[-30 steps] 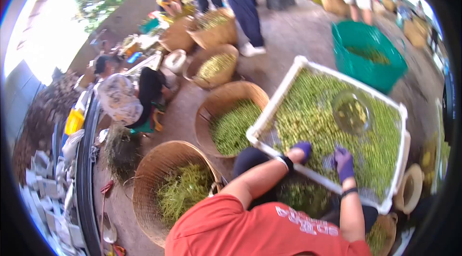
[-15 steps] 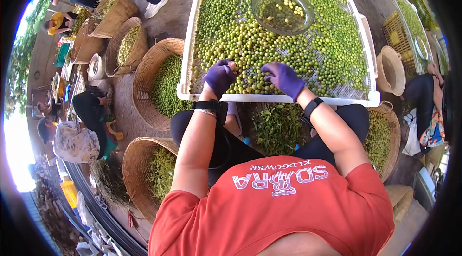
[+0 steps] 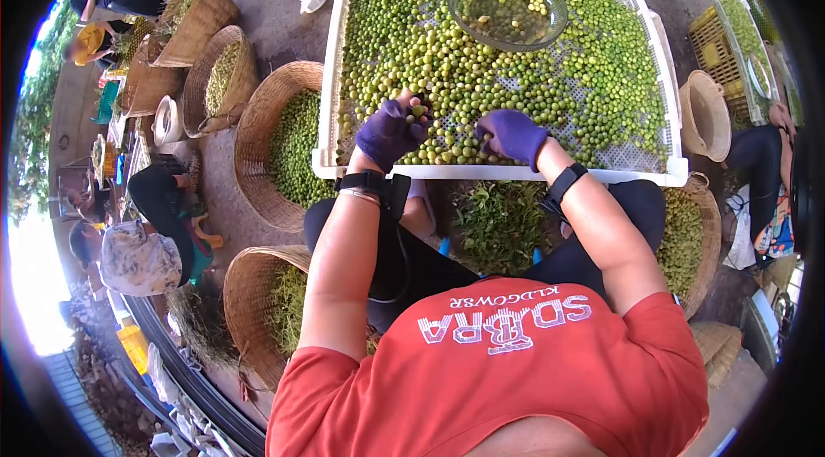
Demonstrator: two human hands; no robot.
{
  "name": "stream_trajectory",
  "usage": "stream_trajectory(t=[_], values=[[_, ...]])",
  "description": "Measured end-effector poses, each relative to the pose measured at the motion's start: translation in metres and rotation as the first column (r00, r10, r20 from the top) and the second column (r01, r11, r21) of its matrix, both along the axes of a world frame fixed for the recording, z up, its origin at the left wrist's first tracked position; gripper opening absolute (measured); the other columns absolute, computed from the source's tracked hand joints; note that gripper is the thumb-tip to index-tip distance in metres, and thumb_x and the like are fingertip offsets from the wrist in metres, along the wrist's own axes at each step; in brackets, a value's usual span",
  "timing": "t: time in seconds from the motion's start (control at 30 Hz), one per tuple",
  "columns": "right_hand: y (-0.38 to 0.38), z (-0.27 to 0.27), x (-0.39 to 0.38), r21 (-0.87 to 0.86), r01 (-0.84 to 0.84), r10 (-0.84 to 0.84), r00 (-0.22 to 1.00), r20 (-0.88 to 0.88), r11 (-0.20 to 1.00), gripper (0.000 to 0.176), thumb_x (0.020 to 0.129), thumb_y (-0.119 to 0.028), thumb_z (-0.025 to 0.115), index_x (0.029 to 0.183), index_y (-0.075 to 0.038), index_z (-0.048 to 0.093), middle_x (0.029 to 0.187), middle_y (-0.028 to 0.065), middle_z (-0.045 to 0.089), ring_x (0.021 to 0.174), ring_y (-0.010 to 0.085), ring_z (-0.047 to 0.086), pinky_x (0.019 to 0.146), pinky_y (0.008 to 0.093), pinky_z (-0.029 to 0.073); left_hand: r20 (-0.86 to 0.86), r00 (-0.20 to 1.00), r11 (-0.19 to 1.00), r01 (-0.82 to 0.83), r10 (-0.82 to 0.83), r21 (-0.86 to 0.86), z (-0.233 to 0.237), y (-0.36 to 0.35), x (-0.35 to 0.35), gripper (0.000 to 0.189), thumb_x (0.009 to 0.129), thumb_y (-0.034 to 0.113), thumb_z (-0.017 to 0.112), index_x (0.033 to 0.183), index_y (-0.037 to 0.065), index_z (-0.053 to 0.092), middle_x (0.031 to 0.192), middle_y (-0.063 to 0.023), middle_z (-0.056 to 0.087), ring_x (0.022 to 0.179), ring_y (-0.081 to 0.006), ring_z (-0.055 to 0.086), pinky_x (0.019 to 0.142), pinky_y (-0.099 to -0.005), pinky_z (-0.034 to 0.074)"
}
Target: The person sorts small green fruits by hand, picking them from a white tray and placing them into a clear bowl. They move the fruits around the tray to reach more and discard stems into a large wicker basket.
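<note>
Small round green fruit (image 3: 447, 70) cover a white perforated tray (image 3: 455, 172) in front of me, a few of them yellowish or brownish. Over its near left part is my left hand (image 3: 391, 129) in a purple glove with bare fingertips, the fingers curled round a green fruit (image 3: 418, 111). My right hand (image 3: 516, 139), also in a purple glove, is low over the fruit near the tray's front edge. Its fingers bend down and close together, and their tips are partly hidden. A clear bowl (image 3: 554, 32) holding some pale yellow fruit stands at the tray's far side.
Wicker baskets of green fruit (image 3: 251, 143) stand at left, with another basket (image 3: 706, 234) at right. Leafy trimmings (image 3: 498, 225) lie between my knees. An empty-looking tan bucket (image 3: 706, 118) is right of the tray. Other people sit or stand around the edges.
My left hand has turned so its curled fingers and a green fruit show. My right hand has shifted slightly right, still low over the fruit. The view has tilted a little.
</note>
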State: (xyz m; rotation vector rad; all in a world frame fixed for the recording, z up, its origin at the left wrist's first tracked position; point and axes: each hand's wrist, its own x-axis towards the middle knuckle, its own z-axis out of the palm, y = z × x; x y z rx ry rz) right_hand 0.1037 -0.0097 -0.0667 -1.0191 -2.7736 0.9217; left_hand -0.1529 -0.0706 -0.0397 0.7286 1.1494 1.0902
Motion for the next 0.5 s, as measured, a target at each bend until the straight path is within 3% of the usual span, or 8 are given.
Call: stream_trajectory(t=[0.03,0.07,0.1,0.17,0.2,0.23,0.33,0.5], values=[[0.004,-0.004,0.001,0.025,0.073,-0.071,0.996,-0.056,0.997,0.021,0.077,-0.018,0.068,0.094,-0.007,0.065,0.092,0.0184,0.065,0.088,0.0347,0.064,0.076,0.0435,0.05,-0.607,0.79,0.92,0.293,-0.081,0.259,0.008,-0.001,0.0,0.003,0.083,0.009,0.056,0.086,0.008,0.057,0.08,-0.0017,0.057,0.072,-0.017,0.056,0.057,-0.0272,0.047],[0.01,-0.006,0.002,0.03,0.146,-0.143,0.984,-0.105,0.989,0.021,0.078,-0.019,0.068,0.095,-0.007,0.064,0.092,0.0186,0.065,0.087,0.0352,0.063,0.076,0.0434,0.05,-0.956,0.277,0.725,0.64,0.095,0.257,0.012,-0.002,-0.001,0.001,0.084,0.008,0.056,0.085,0.008,0.057,0.08,-0.0009,0.057,0.073,-0.017,0.057,0.057,-0.0277,0.048],[0.015,-0.003,0.002,0.03,0.218,-0.211,0.966,-0.152,0.976,0.021,0.079,-0.02,0.067,0.095,-0.006,0.064,0.092,0.0188,0.065,0.087,0.0357,0.063,0.076,0.0432,0.05,-0.865,0.502,0.718,0.593,0.024,0.364,-0.014,0.001,-0.01,0.007,0.085,0.011,0.058,0.089,0.007,0.062,0.078,-0.0026,0.062,0.071,-0.0183,0.061,0.061,-0.0301,0.05],[0.023,-0.005,0.0,0.051,0.282,-0.253,0.917,-0.309,0.958,0.021,0.081,-0.021,0.065,0.096,-0.006,0.062,0.092,0.0185,0.063,0.085,0.0368,0.062,0.076,0.0443,0.05,-0.808,0.57,0.969,0.248,-0.148,-0.003,-0.015,0.003,0.008,0.013,0.084,0.012,0.06,0.094,0.008,0.066,0.078,-0.0058,0.065,0.068,-0.0193,0.061,0.063,-0.031,0.051],[0.022,-0.004,-0.004,0.092,0.233,-0.193,0.927,-0.323,0.968,0.02,0.081,-0.02,0.065,0.095,-0.006,0.062,0.092,0.0181,0.062,0.086,0.0365,0.062,0.075,0.0444,0.05,-0.752,0.625,0.974,0.062,-0.209,-0.219,-0.016,0.003,0.015,0.016,0.084,0.013,0.061,0.097,0.008,0.068,0.077,-0.0074,0.067,0.067,-0.0199,0.062,0.065,-0.0314,0.051],[0.021,-0.003,-0.01,0.133,0.185,-0.131,0.933,-0.334,0.974,0.019,0.082,-0.019,0.065,0.095,-0.006,0.061,0.093,0.0177,0.062,0.086,0.0361,0.062,0.075,0.0446,0.05,-0.755,0.622,0.976,0.075,-0.205,-0.203,-0.017,0.004,0.018,0.022,0.082,0.015,0.064,0.103,0.01,0.07,0.082,-0.0111,0.07,0.069,-0.0214,0.064,0.068,-0.0309,0.052],[0.017,-0.017,-0.028,0.315,0.054,0.028,0.968,-0.248,0.948,0.013,0.082,-0.014,0.06,0.093,-0.007,0.06,0.093,0.0159,0.061,0.086,0.0357,0.062,0.073,0.0447,0.051,-0.931,0.307,0.963,0.237,-0.198,-0.126,-0.028,-0.002,0.028,0.025,0.079,0.019,0.067,0.103,0.011,0.07,0.088,-0.0126,0.068,0.084,-0.0291,0.066,0.076,-0.0356,0.053],[0.01,-0.024,-0.034,0.362,0.032,-0.016,0.999,-0.047,0.932,0.01,0.082,-0.01,0.055,0.09,-0.008,0.061,0.089,0.0163,0.062,0.086,0.0354,0.063,0.072,0.0451,0.051,-0.987,0.096,0.931,0.355,-0.129,-0.087,-0.045,-0.002,0.037,0.023,0.074,0.015,0.066,0.096,0.012,0.071,0.089,-0.0168,0.065,0.087,-0.0353,0.063,0.077,-0.041,0.053]])
